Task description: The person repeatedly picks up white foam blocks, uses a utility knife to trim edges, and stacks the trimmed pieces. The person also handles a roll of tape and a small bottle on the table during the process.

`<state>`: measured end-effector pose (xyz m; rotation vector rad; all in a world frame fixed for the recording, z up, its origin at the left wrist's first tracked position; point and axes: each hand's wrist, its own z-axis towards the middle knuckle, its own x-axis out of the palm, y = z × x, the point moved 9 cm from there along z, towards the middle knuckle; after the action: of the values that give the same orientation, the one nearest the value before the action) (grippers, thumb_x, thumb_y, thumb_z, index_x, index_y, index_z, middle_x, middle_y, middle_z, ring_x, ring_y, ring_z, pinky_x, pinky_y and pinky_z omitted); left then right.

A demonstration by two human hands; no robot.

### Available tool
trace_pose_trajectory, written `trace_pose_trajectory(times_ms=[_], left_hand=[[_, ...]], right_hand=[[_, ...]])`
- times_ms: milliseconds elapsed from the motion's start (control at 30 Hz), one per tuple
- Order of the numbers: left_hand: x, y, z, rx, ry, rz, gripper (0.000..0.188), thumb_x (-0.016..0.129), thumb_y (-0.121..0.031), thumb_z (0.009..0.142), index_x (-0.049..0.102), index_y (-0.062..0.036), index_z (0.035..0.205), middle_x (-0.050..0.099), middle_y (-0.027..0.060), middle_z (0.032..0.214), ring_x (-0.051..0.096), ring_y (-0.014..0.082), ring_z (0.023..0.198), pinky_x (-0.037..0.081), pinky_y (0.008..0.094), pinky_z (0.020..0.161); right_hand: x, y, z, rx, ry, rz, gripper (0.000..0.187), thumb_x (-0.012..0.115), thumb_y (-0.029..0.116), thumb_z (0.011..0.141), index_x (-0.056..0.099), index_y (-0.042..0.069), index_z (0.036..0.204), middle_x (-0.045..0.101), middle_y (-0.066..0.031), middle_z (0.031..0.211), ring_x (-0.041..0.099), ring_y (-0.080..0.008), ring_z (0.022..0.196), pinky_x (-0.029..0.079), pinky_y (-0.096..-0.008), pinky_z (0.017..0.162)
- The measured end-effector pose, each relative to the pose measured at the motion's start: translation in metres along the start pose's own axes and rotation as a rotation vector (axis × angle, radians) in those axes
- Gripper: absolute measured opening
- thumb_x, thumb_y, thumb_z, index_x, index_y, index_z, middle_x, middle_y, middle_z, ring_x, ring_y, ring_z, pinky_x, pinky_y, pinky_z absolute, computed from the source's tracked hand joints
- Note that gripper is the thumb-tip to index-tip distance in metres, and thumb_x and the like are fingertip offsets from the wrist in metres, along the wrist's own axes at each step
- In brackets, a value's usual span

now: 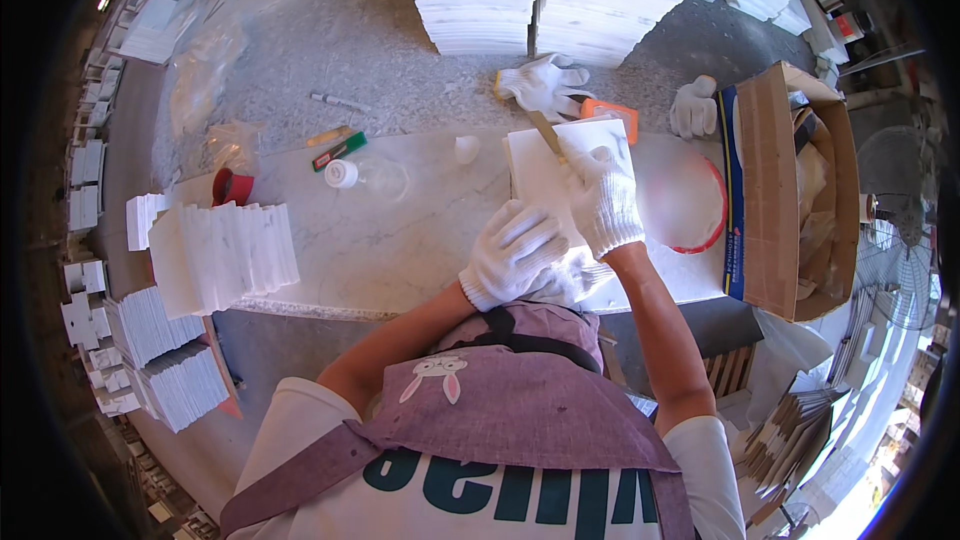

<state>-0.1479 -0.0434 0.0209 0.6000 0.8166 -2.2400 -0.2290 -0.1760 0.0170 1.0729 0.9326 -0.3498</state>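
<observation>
In front of me lies a white, flat tile [530,172], tilted slightly and partly hidden by my hands. My left hand [512,252], in a white knit glove, is closed at its near left edge with the fingers bent over it. My right hand [603,198], gloved the same way, grips a thin yellowish-brown strip, like a scraper blade [545,130], lying over the tile's far part. A bunched white cloth [572,280] sits under the hands, close to my apron. Glare washes out the tile's near part.
A stack of white tiles [220,255] stands left, near a clear bottle [380,180], a green box [340,152] and a red cup [232,186]. Spare gloves [545,85] and an orange tool [612,118] lie beyond. At right are a red-rimmed round container [688,202] and a cardboard box [775,200].
</observation>
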Motion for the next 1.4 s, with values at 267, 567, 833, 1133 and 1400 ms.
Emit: trace_pose_trajectory(times_ms=[267,567,833,1133,1400], left_hand=[[0.001,0.000,-0.001,-0.010,0.017,-0.011,0.033,0.075,-0.013,0.069,0.074,-0.0111,0.102,0.063,0.0078,0.116,0.061,0.0302,0.108,0.052,0.0489,0.085],[0.004,0.001,-0.002,-0.016,0.028,-0.019,0.033,0.074,-0.014,0.069,0.074,-0.0114,0.102,0.062,0.0071,0.115,0.061,0.0300,0.107,0.051,0.0493,0.084],[0.004,0.002,-0.008,-0.030,0.027,0.030,0.033,0.074,-0.016,0.071,0.075,-0.0156,0.104,0.064,0.0053,0.118,0.061,0.0269,0.113,0.050,0.0493,0.094],[0.008,0.006,-0.016,-0.053,0.034,0.034,0.032,0.074,-0.016,0.075,0.076,-0.0181,0.106,0.065,0.0040,0.120,0.059,0.0258,0.117,0.048,0.0508,0.100],[0.008,0.005,-0.014,-0.051,0.037,0.040,0.032,0.074,-0.017,0.074,0.076,-0.0180,0.107,0.066,0.0035,0.120,0.058,0.0257,0.119,0.047,0.0507,0.102]], right_hand=[[-0.001,0.000,0.002,-0.015,-0.003,-0.003,0.036,0.062,0.006,0.086,0.070,0.010,0.122,0.060,-0.0182,0.087,0.057,-0.0357,0.093,0.047,-0.0444,0.083],[0.006,-0.001,-0.008,0.119,0.170,0.085,0.042,0.055,0.007,0.089,0.064,0.011,0.130,0.061,-0.0221,0.096,0.062,-0.0382,0.088,0.050,-0.0427,0.080],[-0.001,-0.010,0.011,0.080,0.237,0.168,0.047,0.058,0.009,0.085,0.065,0.018,0.131,0.062,-0.0198,0.103,0.059,-0.0371,0.102,0.049,-0.0415,0.086],[0.017,-0.016,0.003,0.001,0.292,0.152,0.047,0.055,0.004,0.084,0.068,0.019,0.126,0.063,-0.0168,0.100,0.058,-0.0373,0.098,0.050,-0.0443,0.084],[0.009,-0.007,0.016,-0.144,0.209,0.080,0.040,0.057,0.006,0.087,0.068,0.015,0.124,0.064,-0.0156,0.096,0.060,-0.0322,0.094,0.049,-0.0410,0.081]])
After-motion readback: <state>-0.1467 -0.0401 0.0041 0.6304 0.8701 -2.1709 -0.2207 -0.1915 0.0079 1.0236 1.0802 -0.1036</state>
